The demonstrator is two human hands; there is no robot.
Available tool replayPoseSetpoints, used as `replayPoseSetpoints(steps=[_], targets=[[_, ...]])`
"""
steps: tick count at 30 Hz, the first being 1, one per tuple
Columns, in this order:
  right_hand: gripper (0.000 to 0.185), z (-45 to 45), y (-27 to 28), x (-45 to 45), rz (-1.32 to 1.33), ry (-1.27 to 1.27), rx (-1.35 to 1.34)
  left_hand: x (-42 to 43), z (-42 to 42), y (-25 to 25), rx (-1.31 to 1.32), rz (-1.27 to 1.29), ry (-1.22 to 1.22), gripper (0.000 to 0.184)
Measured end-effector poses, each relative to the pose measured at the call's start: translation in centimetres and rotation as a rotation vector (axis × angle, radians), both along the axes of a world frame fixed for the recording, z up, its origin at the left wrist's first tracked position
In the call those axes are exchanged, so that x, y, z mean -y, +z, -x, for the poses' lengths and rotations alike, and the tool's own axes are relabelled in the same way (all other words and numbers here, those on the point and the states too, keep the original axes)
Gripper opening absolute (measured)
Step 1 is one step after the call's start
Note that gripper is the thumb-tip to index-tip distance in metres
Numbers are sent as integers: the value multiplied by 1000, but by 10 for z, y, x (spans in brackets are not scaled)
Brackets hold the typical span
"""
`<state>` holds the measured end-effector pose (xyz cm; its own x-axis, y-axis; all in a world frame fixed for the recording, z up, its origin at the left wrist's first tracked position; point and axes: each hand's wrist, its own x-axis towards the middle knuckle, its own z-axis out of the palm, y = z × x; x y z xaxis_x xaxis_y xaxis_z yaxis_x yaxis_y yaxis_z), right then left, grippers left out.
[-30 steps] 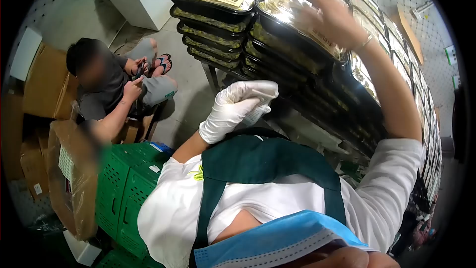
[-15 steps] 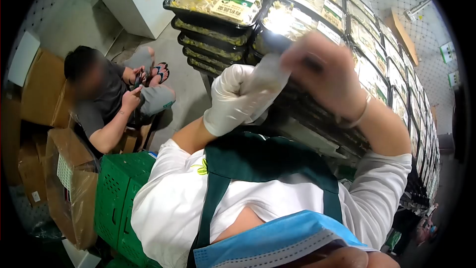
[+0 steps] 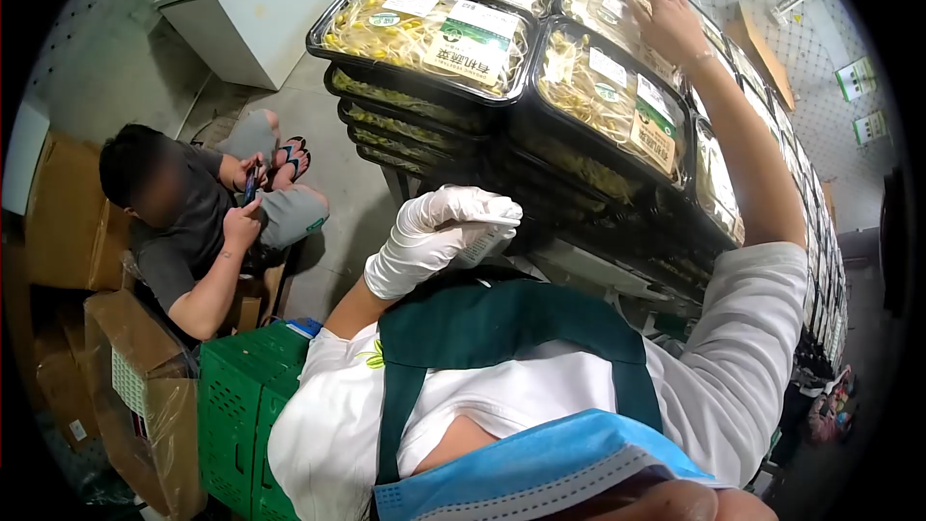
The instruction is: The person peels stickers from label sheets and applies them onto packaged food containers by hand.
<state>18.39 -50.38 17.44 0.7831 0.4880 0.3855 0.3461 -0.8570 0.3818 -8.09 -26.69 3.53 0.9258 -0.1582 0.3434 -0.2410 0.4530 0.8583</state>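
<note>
Near left stands a green crate [image 3: 231, 425]. The gloved left hand [image 3: 434, 232] pinches a folded printed sheet [image 3: 486, 245]. Beyond it, 2 front sprout trays [image 3: 420, 39] top their stacks. Farther right, the bare right hand [image 3: 672, 27], fingers outstretched, lies over a farther tray [image 3: 588, 2]; contact is unclear. Far left is a white chest [image 3: 256, 14].

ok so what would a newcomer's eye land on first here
Most likely the stacked, black-sided sprout packs filling the top centre and right. Next, the white-gloved left hand, holding a pale item near the dark green apron, and the bare right hand over the packs at upper right. At left, a seated person holds a phone.
</note>
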Motion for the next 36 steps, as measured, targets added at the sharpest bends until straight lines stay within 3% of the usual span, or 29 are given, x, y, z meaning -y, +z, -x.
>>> replayPoseSetpoints(steps=[2,3,5,6,7,8,9,11,12,13,14,15,16,17,18,19,20,23,25,27,29,31,34,35,36], targets=[[56,10,-10,4,-129,183,-304,6,-4,8,64,139,-84,15],[59,15,-16,7,-157,228,-484,3,-7,8,156,58,-110,23],[60,14,-14,13,-281,190,-590,18,0,21,71,88,73,30],[59,14,-4,21,-203,102,-628,17,1,31,91,35,92,35],[59,28,15,22,-126,17,-660,19,2,37,63,47,126,27],[55,42,16,24,-185,117,-521,19,3,41,65,44,131,27],[50,54,12,19,-389,370,-499,20,2,44,-20,111,105,19],[44,115,13,-14,-738,675,-854,23,0,54,-199,257,17,11],[46,153,18,-33,-594,820,-695,28,-1,52,-202,340,32,10],[44,177,16,-48,-698,964,-795,32,-3,49,-205,420,45,9],[33,193,13,-55,-764,845,-930,33,-4,46,-202,415,43,9],[19,197,8,-57,-761,829,-897,32,-7,44,-107,226,142,8],[15,190,11,-58,-739,896,-785,30,-10,43,-11,37,243,7],[12,177,16,-57,-715,959,-672,28,-13,48,-3,32,245,7],[20,141,14,-54,-656,896,-514,26,-16,54,-56,25,157,10],[12,107,36,-53,-479,646,-321,23,-19,58,-111,18,67,15],[9,60,51,-45,-598,580,-414,19,-22,44,-108,17,75,18],[32,-64,49,-23,-472,-27,-392,14,-27,34,-174,52,184,17],[33,-129,13,-4,-435,50,-206,-4,-30,24,-193,-4,112,16],[28,-128,6,-13,-247,37,-247,-12,-30,14,-20,-132,320,15],[27,-131,-14,-10,-195,24,-215,-22,-30,4,-70,-47,217,14],[41,-122,-7,-9,-26,-182,-172,-25,-30,-6,65,-130,214,12],[49,-120,-5,2,36,-197,-66,-23,-21,3,-84,14,108,15],[51,-131,-19,11,-54,-9,-238,-21,-18,8,-177,115,55,17],[54,-135,-26,17,-144,180,-408,-23,-17,11,-107,79,33,26]])
